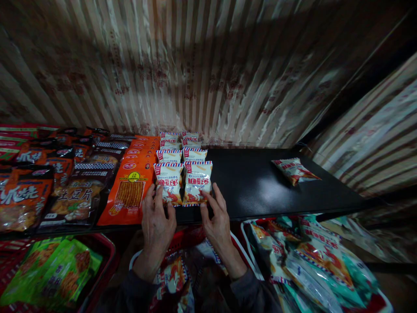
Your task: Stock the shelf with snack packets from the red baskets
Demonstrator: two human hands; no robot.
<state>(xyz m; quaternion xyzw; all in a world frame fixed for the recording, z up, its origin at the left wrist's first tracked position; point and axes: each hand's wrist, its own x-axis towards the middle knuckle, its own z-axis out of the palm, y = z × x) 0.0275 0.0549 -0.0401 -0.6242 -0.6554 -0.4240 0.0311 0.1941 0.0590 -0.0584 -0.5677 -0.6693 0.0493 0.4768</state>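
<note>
Two rows of small white snack bags stand on the black shelf [247, 187], lined up front to back. My left hand [158, 224] is at the front left snack bag [168, 182], fingers spread and touching its lower left part. At the lower right edge of the front right snack bag [197, 180], the fingertips of my right hand [215, 219] rest with the fingers apart. Both bags stand upright, side by side. Neither hand is closed around a bag.
Orange snack packs [130, 187], dark brown packs [73, 195] and orange-black packs [24, 200] line the shelf's left. One snack bag [296, 169] lies toward the right. Below are baskets with green packs [52, 271] and mixed bags [312, 261]. Striped sheeting [202, 74] hangs behind.
</note>
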